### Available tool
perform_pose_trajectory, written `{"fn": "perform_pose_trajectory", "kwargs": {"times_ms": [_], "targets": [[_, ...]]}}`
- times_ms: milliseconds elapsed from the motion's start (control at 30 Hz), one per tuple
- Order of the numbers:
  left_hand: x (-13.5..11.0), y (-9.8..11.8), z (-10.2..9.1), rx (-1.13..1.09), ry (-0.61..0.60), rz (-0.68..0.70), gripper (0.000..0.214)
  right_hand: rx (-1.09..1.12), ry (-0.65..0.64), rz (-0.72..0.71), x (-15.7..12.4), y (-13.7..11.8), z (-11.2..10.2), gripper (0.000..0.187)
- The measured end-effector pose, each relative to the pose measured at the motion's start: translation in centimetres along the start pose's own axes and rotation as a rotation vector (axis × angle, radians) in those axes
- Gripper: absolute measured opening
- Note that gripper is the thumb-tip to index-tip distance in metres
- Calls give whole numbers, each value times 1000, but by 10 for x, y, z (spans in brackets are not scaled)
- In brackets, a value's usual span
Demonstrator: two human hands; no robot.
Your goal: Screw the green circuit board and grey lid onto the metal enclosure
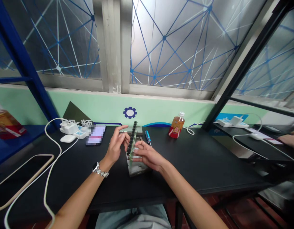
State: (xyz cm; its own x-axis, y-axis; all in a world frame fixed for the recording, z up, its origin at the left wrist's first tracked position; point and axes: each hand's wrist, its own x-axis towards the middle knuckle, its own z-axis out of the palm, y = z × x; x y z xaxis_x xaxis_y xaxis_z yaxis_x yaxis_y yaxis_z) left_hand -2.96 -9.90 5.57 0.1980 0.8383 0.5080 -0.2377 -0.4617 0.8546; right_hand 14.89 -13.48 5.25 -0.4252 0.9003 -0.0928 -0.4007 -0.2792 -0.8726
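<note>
A green circuit board point(132, 143) with a row of black terminals stands tilted on edge between my hands. My right hand point(147, 154) grips it from the right, fingers against its face. On the other side, my left hand point(117, 144) has its index finger stretched out and its other fingers curled at the board's edge; their exact contact is partly hidden. Beneath the board lies a grey metal case point(138, 168), partly covered by my right hand. A screwdriver point(147, 136) with a blue handle rests just behind my right hand.
On the black table point(197, 168), a drink bottle point(177, 125) stands at the back right. A phone point(96, 135), a white power strip point(74, 128) and loose white cables point(51, 171) lie to the left, beside a beige-rimmed dark device point(20, 181). Another person's hand point(290, 140) shows far right.
</note>
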Motion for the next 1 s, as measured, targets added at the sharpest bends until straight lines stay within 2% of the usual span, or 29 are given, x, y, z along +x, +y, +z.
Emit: {"fn": "perform_pose_trajectory", "kwargs": {"times_ms": [67, 200, 467, 600, 700, 800, 867, 1000], "targets": [[0, 1, 3, 15, 16, -31, 36, -14, 12, -29, 1, 1, -1, 49], [1, 3, 3, 91, -26, -38, 35, -54, 46, -79, 3, 3, -3, 42], [1, 3, 2, 115, -14, -69, 46, -117, 120, -135, 3, 0, -5, 33], [8, -2, -7, 193, 56, -71, 43, -122, 113, -166, 0, -5, -5, 30], [14, -7, -18, 342, 101, -90, 40, -124, 103, -199, -2, -9, -4, 30], [16, -13, -23, 581, 133, -107, 36, -125, 50, -221, -5, -12, -4, 28], [14, -16, -22, 687, 137, -102, 35, -127, -28, -239, -8, -11, -3, 32], [10, -21, -15, 731, 164, -111, 36, -142, -211, -239, -13, -10, -2, 48]]}}
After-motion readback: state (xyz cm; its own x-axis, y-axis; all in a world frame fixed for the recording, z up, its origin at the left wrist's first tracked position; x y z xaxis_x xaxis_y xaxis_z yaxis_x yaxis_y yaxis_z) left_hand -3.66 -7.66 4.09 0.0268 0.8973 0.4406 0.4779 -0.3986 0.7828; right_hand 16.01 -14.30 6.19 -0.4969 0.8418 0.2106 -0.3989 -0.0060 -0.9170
